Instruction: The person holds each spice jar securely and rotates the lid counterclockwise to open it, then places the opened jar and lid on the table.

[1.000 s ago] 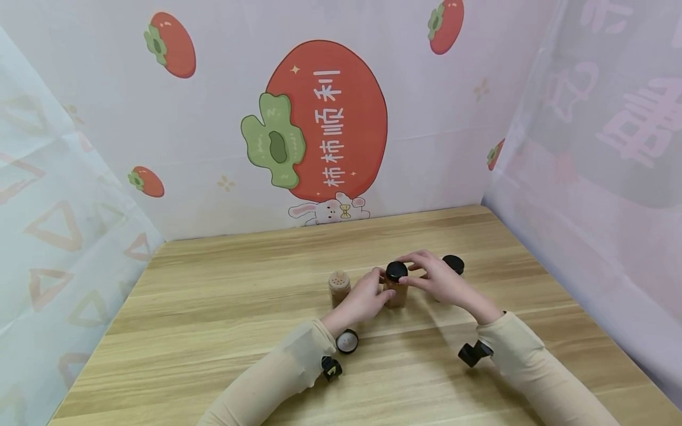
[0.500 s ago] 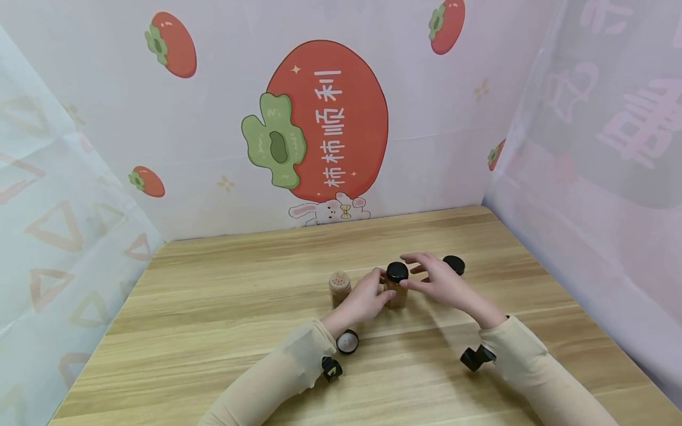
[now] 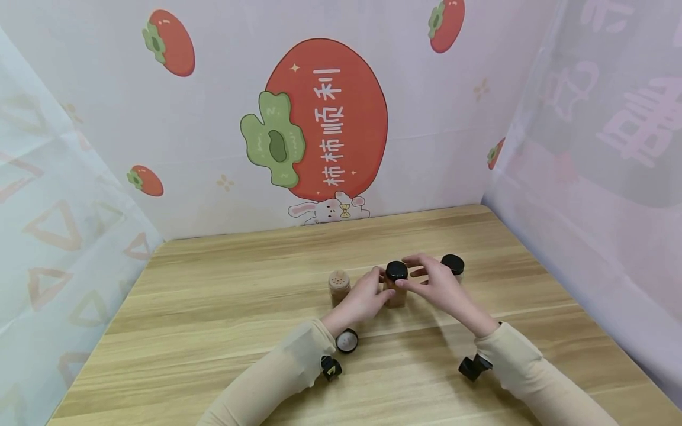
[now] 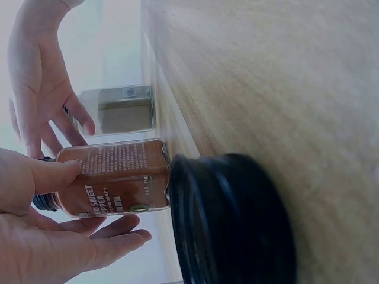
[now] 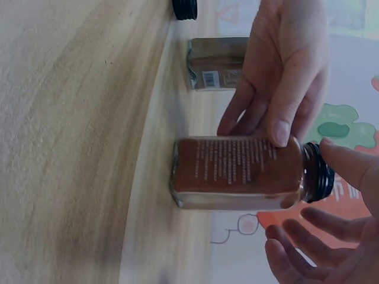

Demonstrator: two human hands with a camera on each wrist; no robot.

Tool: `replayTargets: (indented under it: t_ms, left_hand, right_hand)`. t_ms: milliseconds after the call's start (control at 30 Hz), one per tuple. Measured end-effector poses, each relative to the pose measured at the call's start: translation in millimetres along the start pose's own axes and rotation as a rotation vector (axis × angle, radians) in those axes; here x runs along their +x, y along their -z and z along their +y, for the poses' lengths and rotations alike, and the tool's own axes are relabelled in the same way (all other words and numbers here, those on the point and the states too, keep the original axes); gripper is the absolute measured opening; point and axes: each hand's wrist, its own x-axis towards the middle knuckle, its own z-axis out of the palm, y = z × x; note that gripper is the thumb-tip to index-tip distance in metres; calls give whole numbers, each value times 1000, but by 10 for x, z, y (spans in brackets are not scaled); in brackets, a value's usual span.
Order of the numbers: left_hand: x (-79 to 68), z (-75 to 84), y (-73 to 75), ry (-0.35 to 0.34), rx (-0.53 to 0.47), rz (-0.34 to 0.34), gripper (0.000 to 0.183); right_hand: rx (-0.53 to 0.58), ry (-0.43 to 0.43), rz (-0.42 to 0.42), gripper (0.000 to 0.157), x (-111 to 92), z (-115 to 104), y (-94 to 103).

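Note:
A square glass spice jar point(image 4: 118, 177) of red-brown powder, labelled sweet pepper, stands upright between both hands with its black cap point(image 3: 396, 270) on. My left hand point(image 3: 362, 300) holds its body, thumb on one side and fingers on the other. The right hand point(image 3: 440, 285) is at the cap. In the right wrist view its thumb point(image 5: 349, 163) lies at the cap's edge, while the other fingers are spread apart from it. Beside my left hand stands a jar with a bare perforated top point(image 3: 339, 281). A loose black cap point(image 3: 347, 341) lies upturned near the left wrist.
Behind the right hand stands another jar, its black cap point(image 3: 453, 263) on. Both wrists carry small black cameras. The wooden table point(image 3: 213, 307) meets a printed cloth backdrop at the back and cloth walls at both sides.
The right fingers have loosened from around the cap and spread apart, and the hand has shifted slightly. My left hand keeps its hold on the jar.

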Motion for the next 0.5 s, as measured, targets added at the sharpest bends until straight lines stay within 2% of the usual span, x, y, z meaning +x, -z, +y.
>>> replayTargets:
  t_ms: [267,500]
  left_hand:
    - [-6,10,5,-7,-12,-2,37]
    - [-2,5,4,-12,-1,1,37]
  right_hand:
    - [-1,15,17,42,18,-36,-8]
    - [-32,89,-21,39,35,-48,48]
